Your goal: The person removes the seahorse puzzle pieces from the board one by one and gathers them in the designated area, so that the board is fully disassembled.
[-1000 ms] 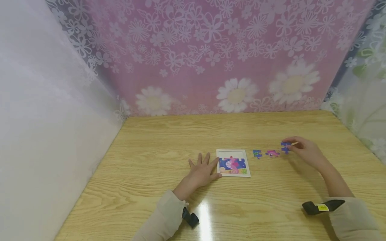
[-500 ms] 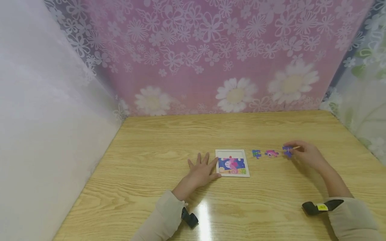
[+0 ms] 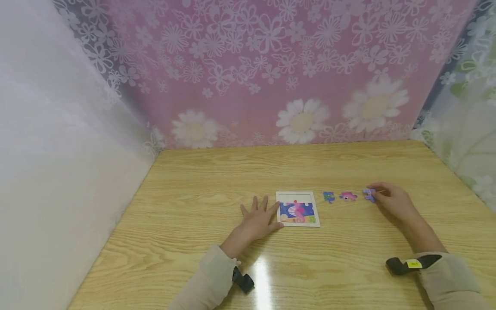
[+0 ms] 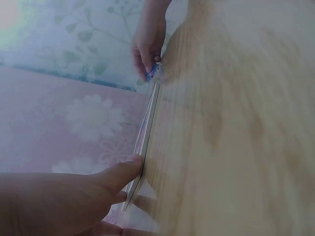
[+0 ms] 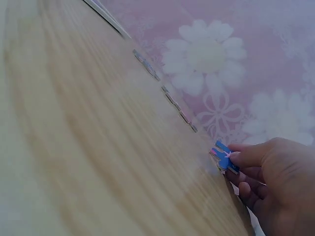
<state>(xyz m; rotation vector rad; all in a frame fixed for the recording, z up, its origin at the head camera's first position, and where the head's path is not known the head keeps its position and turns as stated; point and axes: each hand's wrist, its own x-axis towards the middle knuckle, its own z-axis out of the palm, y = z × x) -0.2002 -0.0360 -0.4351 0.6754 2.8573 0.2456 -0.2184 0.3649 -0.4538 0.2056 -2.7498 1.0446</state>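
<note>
And there we have it at the right of the head view: the blue puzzle piece [image 3: 369, 195] has been turned between finger and thumb and has come down slightly, and it now lies almost in line with its two neighbours. The right hand [image 3: 394, 201] pinches it firmly at its right edge, though we cannot tell whether the piece touches the tabletop [image 3: 348, 254] or hangs just above it. To the left of it, the pink piece with the eye [image 3: 347, 196] and then the blue-and-green piece [image 3: 329, 197] lie where they lay a second ago, well short of any hand. Over at the centre, no change either: the left hand [image 3: 256, 221] stays flat with fingers spread, clamped on nothing, index finger and thumb touching the left side of the white tray [image 3: 304, 198]. Inside that tray the joined pieces [image 3: 296, 212] fill the lower part with a pink figure on blue, while the upper strip is bare. So what does it mean for us? Only the way the piece faces and its height are different; the puzzle itself is no fuller, and by our judgement this is sorting rather than fitting, with three pieces outside the tray
</note>
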